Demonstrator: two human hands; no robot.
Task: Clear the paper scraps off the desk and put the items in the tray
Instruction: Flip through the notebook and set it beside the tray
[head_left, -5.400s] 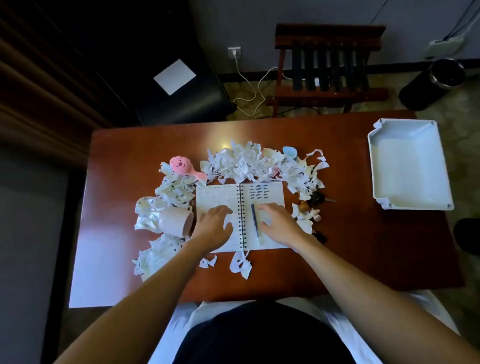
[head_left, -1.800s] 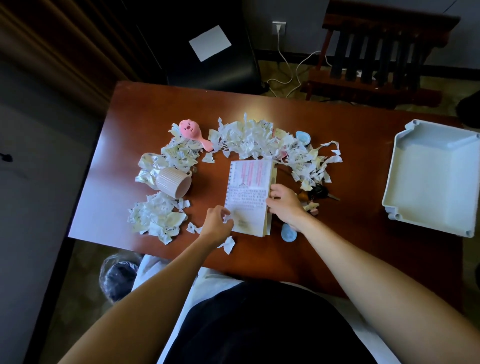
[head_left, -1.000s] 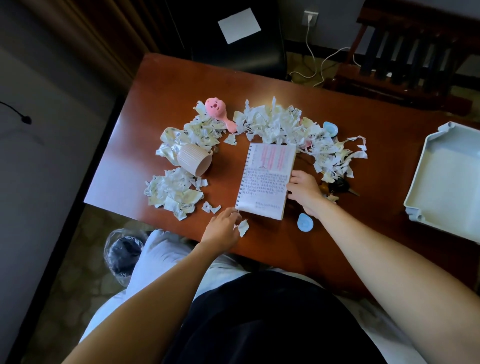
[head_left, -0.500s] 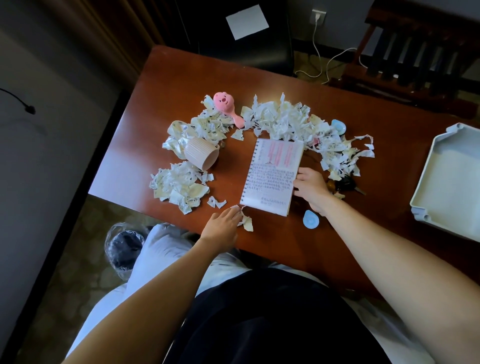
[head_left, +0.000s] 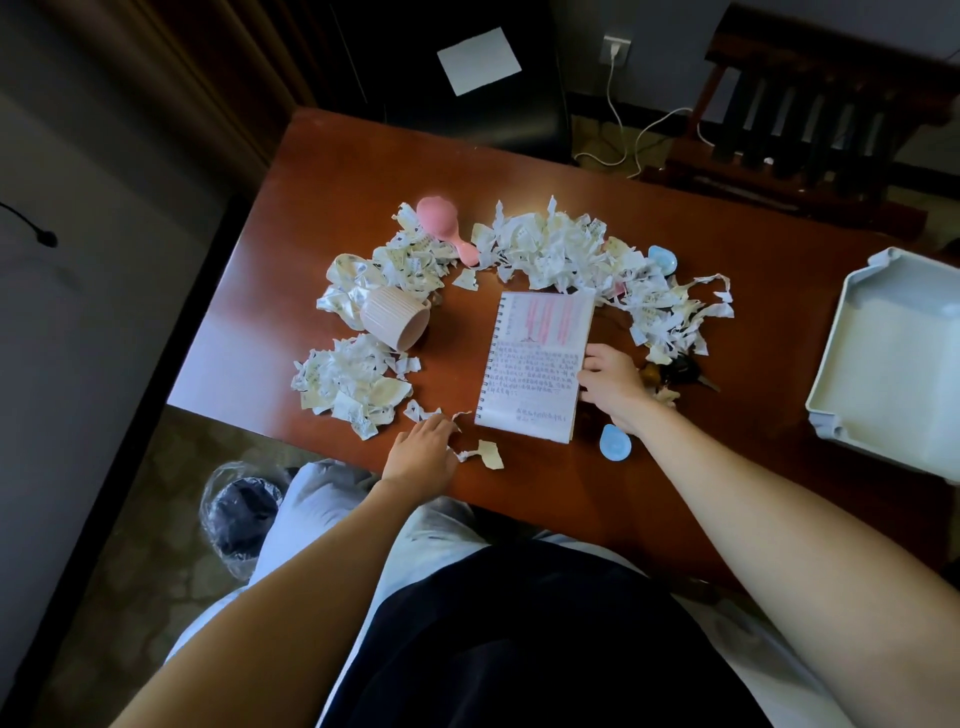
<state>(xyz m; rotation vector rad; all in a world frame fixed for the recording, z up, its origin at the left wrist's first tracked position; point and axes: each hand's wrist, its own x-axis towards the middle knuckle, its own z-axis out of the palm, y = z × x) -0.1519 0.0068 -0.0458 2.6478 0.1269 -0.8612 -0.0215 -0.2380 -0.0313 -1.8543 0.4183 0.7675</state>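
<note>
A closed spiral notebook (head_left: 535, 364) lies in the middle of the brown desk (head_left: 675, 467). My right hand (head_left: 613, 387) grips its right edge. My left hand (head_left: 423, 452) rests flat at the desk's near edge, fingers spread, touching a few loose paper scraps (head_left: 485, 452). Torn paper scraps (head_left: 561, 249) arc around the notebook's far side, and another scrap pile (head_left: 348, 384) lies at the left. The pale tray (head_left: 831, 405) sits at the right edge of the desk, nothing visible inside.
A ribbed cup (head_left: 397, 317) lies tipped among scraps. A pink toy (head_left: 441, 223), two blue lids (head_left: 614, 441) (head_left: 662, 258) and dark keys (head_left: 675, 371) lie on the desk. A bagged bin (head_left: 241, 512) stands on the floor, left of my lap. A wooden chair (head_left: 810, 104) stands behind the desk.
The notebook has been shut and my right hand holds its right edge. My left hand slid toward the near edge onto loose scraps. The camera view shifted left.
</note>
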